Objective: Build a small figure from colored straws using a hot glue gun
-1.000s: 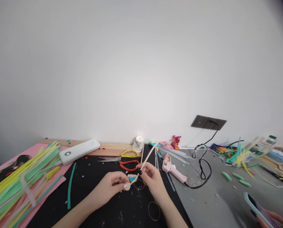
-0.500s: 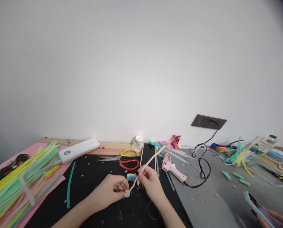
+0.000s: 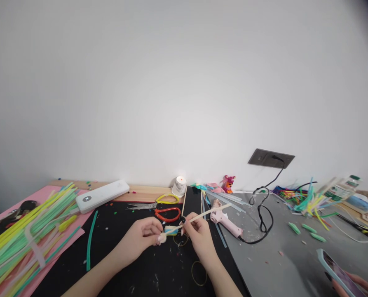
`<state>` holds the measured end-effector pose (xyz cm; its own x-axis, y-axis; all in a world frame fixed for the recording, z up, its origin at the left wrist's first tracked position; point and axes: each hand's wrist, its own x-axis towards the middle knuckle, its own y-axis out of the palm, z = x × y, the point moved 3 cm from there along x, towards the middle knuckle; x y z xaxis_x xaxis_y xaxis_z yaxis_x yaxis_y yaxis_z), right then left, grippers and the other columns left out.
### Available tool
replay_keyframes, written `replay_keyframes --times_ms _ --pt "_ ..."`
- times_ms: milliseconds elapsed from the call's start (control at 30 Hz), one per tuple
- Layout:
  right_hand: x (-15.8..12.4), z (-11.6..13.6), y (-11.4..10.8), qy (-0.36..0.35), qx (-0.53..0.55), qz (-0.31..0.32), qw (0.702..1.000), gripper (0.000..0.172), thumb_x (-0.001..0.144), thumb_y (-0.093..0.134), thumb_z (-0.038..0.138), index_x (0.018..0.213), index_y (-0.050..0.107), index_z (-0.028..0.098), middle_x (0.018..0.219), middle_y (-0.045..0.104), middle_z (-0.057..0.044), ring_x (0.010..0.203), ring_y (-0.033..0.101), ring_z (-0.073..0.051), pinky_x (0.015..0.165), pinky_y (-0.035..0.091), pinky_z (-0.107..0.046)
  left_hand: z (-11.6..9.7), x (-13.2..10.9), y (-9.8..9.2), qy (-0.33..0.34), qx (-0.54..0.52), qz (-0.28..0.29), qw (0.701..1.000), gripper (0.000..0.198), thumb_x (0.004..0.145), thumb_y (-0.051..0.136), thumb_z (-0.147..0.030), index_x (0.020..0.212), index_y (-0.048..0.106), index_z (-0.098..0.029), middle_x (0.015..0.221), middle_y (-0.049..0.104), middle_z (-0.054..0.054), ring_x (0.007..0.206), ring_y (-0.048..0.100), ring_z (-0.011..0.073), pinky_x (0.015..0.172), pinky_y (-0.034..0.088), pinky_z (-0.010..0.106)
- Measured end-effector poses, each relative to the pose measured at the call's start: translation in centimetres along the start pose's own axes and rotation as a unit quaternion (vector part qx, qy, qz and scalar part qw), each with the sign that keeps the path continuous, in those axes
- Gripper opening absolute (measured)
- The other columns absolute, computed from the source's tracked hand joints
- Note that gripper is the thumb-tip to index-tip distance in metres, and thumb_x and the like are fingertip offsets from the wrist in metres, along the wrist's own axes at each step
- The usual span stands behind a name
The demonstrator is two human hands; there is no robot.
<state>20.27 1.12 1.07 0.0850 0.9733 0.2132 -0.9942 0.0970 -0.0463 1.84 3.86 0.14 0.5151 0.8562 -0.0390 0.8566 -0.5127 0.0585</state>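
My left hand [image 3: 147, 234] pinches the coiled end of a cream pipe cleaner [image 3: 207, 212] between thumb and fingers, above the black mat [image 3: 159, 276]. Farther along the same strip, my right hand [image 3: 196, 233] grips it, and its free end sticks out up and to the right. A small blue and cream piece [image 3: 172, 230] lies on the mat behind and between my hands. Just beyond are scissors [image 3: 167, 214] with one red and one yellow handle loop. A dark-screened phone [image 3: 192, 201] rests behind my right hand.
Left, pink paper [image 3: 44, 194] bears many coloured pipe cleaners [image 3: 32, 235] beside a white device [image 3: 103, 196]. To the right lies a pink glue gun [image 3: 226, 222] with a black cord. Another person's hand [image 3: 353, 282] holds a phone [image 3: 338, 272] at lower right.
The pipe cleaner's free end has swung down and to the right, so the strip lies flatter. My left hand has shifted slightly up and left; my right hand has tilted with the strip.
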Motion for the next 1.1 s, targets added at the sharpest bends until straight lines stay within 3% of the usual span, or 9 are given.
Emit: replay_keyframes --times_ms 633,800,1000,1100 --pt "-0.9 0.3 1.1 0.013 -0.112 0.033 0.993 0.022 0.082 0.054 0.028 0.062 0.051 0.019 0.054 0.049 0.003 0.049 0.042 -0.011 0.049 0.03 -0.023 0.4 0.2 -1.7 -0.006 -0.068 -0.124 0.99 0.025 0.066 0.078 -0.032 0.082 0.065 -0.018 0.067 0.068 -0.002 0.066 0.061 0.0149 0.065 0.047 0.025" --pt "-1.2 1.1 1.6 -0.015 -0.155 0.047 0.987 0.024 0.083 0.055 0.024 0.06 0.053 0.018 0.053 0.049 0.003 0.049 0.041 -0.011 0.048 0.029 -0.023 0.3 0.1 -1.8 0.001 -0.062 -0.148 0.987 0.027 0.066 0.078 -0.035 0.083 0.065 -0.018 0.068 0.069 -0.001 0.07 0.064 0.018 0.068 0.048 0.028" --pt "-1.4 1.5 2.0 -0.127 -0.211 0.04 0.969 0.022 0.083 0.055 0.016 0.061 0.054 0.019 0.066 0.054 0.0 0.064 0.05 -0.015 0.06 0.036 -0.026 0.2 0.0 -1.7 0.005 -0.07 -0.171 0.983 0.029 0.064 0.079 -0.037 0.082 0.066 -0.019 0.068 0.07 -0.001 0.07 0.065 0.0191 0.069 0.049 0.029" --pt "-1.4 1.4 2.2 -0.149 -0.207 0.045 0.966 0.022 0.083 0.055 0.014 0.062 0.053 0.02 0.07 0.054 -0.001 0.068 0.052 -0.016 0.062 0.037 -0.026 0.3 0.1 -1.7 0.004 -0.071 -0.178 0.981 0.029 0.063 0.079 -0.037 0.082 0.065 -0.019 0.069 0.07 -0.001 0.071 0.065 0.0191 0.069 0.049 0.029"
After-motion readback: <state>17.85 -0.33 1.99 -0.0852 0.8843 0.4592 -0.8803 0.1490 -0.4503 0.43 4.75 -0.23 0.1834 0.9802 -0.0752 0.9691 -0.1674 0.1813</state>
